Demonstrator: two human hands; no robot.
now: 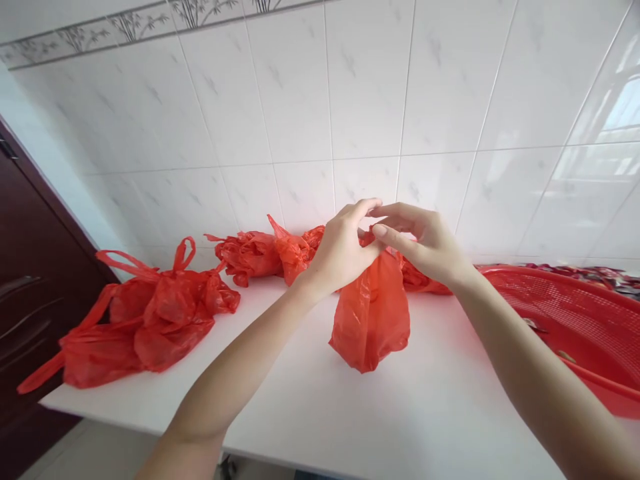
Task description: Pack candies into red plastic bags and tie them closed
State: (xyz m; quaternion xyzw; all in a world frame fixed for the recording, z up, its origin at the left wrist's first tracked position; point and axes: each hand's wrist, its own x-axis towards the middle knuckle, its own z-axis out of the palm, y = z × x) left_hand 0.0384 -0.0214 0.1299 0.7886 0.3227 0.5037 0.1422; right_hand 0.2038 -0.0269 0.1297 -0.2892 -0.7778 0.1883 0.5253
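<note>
A red plastic bag (371,313) hangs below my two hands, its gathered top between them and its bottom over the white table. My left hand (345,243) grips the bag's neck from the left, its fingers arched over the top. From the right, my right hand (417,240) pinches the same neck, thumb near the left thumb. The fingertips of both hands meet above the bag. The lower part of the bag looks filled out, but its contents cannot be made out.
Several red plastic bags (165,313) lie at the table's left end, handles sticking up. More knotted red bags (255,257) line the tiled wall (300,100). A red mesh basket (580,293) with a few small pieces stands at right. The white table's (320,413) front edge runs below.
</note>
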